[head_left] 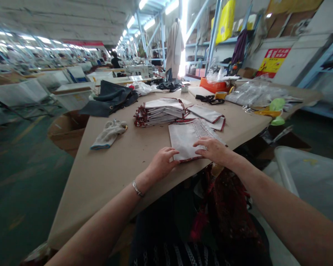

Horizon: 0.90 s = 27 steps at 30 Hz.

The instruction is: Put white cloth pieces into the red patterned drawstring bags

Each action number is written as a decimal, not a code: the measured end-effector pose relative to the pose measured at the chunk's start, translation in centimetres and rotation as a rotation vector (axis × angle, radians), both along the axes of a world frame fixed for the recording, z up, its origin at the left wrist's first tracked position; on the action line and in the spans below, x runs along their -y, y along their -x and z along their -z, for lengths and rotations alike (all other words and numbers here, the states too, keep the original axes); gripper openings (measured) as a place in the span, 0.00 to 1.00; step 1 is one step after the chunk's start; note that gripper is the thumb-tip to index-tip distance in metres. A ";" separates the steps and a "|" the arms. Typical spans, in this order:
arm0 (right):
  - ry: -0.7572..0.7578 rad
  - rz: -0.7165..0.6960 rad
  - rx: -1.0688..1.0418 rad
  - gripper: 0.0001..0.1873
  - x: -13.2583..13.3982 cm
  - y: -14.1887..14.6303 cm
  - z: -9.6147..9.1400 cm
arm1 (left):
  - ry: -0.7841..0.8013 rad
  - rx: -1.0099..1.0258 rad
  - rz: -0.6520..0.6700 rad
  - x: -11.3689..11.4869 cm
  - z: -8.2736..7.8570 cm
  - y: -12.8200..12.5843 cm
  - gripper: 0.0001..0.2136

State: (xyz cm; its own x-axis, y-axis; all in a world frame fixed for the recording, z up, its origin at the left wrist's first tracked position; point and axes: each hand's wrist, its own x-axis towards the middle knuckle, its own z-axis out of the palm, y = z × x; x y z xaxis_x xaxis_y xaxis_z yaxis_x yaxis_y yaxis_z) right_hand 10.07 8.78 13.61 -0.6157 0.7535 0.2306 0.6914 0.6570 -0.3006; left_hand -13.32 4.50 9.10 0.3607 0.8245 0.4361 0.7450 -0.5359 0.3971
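A white cloth piece [183,138] with dark red edging and a patterned band lies flat near the table's front edge. My left hand [163,161] rests at its lower left corner, fingers stretched out and touching the edge. On the cloth's right part lies my right hand [211,149], its fingers spread and slightly bent. Just behind are a stack of folded white cloths [164,110] with red trim and, to the right of it, another folded white cloth [207,112]. The right hand covers part of the patterned band.
The brown-topped table [122,166] carries a knit glove [110,133], dark fabric [111,98], a tape roll [221,95], an orange container [214,85] and clear plastic bags [252,94]. A cardboard box [65,133] stands left; a pale plastic bin [310,173] stands right.
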 end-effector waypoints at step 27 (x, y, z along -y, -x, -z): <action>-0.208 0.381 0.370 0.17 -0.8 3.6 -2.7 | -0.081 0.007 -0.307 0.1 -1.2 -1.5 0.06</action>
State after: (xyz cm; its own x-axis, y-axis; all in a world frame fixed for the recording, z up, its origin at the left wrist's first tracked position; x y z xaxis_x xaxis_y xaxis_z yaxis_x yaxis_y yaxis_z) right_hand 6.48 9.53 16.32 -0.3772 0.9000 0.2186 0.9258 0.3600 0.1156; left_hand -11.82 4.38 10.29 0.0971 0.8568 0.5065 0.8746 -0.3164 0.3675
